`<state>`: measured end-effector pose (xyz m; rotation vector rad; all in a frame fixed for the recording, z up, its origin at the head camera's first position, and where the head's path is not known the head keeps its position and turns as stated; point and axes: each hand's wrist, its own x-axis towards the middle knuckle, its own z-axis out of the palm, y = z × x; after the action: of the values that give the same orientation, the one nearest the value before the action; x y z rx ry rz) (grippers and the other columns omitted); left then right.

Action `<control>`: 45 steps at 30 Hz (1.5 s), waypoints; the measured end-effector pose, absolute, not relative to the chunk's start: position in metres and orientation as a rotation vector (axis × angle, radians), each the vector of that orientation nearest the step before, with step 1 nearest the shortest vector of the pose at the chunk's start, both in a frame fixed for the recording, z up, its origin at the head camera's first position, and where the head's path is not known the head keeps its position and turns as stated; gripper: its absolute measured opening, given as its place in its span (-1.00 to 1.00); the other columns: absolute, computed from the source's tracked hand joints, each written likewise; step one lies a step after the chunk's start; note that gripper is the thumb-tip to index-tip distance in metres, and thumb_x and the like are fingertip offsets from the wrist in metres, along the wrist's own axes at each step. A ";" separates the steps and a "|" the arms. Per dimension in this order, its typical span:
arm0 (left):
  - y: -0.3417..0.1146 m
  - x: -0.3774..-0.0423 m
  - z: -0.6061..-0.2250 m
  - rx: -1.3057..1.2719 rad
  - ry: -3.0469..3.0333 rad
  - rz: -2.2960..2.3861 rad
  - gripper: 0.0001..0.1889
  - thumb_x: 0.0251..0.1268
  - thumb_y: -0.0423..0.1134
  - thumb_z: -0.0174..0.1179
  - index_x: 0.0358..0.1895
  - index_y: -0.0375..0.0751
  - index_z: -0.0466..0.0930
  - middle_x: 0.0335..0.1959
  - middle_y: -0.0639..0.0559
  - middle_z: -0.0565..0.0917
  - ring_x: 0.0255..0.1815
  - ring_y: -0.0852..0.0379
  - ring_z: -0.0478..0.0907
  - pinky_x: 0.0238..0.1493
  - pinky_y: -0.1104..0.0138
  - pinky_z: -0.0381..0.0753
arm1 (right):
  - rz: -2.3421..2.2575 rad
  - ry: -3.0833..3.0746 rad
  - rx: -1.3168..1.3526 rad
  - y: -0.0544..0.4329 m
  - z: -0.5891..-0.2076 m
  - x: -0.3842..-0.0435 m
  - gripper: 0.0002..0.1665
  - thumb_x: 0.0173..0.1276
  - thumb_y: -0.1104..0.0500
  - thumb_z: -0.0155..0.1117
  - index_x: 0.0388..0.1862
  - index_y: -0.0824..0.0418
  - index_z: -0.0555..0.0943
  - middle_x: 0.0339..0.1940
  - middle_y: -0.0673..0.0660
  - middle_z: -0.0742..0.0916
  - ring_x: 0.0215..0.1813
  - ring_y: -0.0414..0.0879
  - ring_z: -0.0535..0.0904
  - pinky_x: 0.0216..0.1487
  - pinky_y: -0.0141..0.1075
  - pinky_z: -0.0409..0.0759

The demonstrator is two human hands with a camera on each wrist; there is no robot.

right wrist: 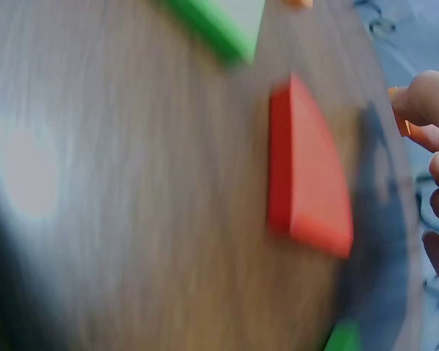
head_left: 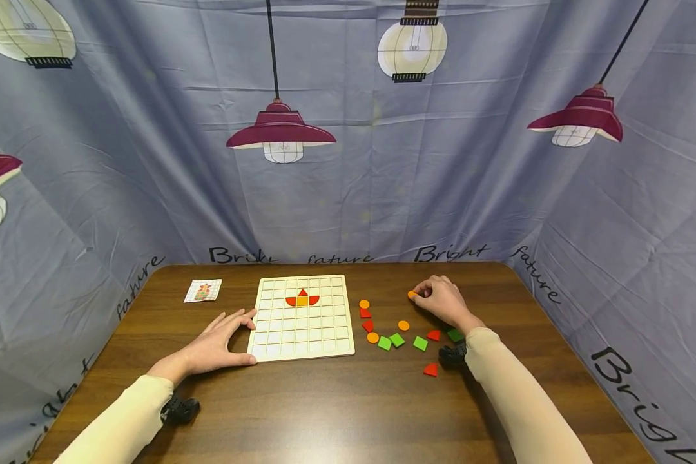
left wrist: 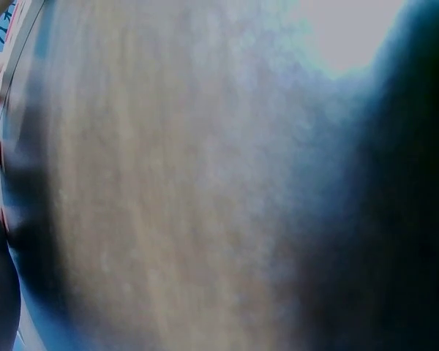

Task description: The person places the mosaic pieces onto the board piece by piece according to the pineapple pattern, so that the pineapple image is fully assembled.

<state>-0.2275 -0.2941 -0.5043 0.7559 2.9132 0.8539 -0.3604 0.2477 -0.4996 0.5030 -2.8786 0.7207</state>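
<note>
Disc point(head_left: 411, 294) (orange) is pinched in fingertips of right hand point(head_left: 441, 301), around three o'clock from grid board point(head_left: 301, 332). Board's nine o'clock edge is touched by left hand point(head_left: 214, 348), fingers spread. Laid tiles point(head_left: 303, 301) could be shifted by board being nudged; disc could be dropped by slack pinch.

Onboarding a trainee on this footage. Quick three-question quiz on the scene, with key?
1. Open: What does the right hand hold between thumb and finger?

2. True or false: The picture card lies on the table, off the grid board.

3. Multiple choice: How many red pieces sit on the grid board?
A) One
B) Three
C) Six

Key:
1. An orange piece.
2. True; it lies to the left of the grid board.
3. B; they sit around an orange-yellow square.
</note>
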 end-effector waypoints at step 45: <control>-0.294 -0.231 -0.506 0.765 2.901 0.876 -0.37 0.10 0.30 0.44 0.09 0.03 0.46 0.56 -0.13 0.30 0.58 -0.27 0.14 0.53 -0.28 -0.17 | 0.596 -2.758 1.041 0.013 -0.501 -0.336 -0.82 0.28 -0.15 0.48 -0.27 -0.13 0.79 -0.46 -0.25 0.55 -0.22 -0.24 0.40 -0.11 -0.29 0.36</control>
<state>-0.2307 -0.2940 -0.5063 0.7655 2.9005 0.8763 -0.3355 0.0125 -0.5011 1.0412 -2.7580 0.5962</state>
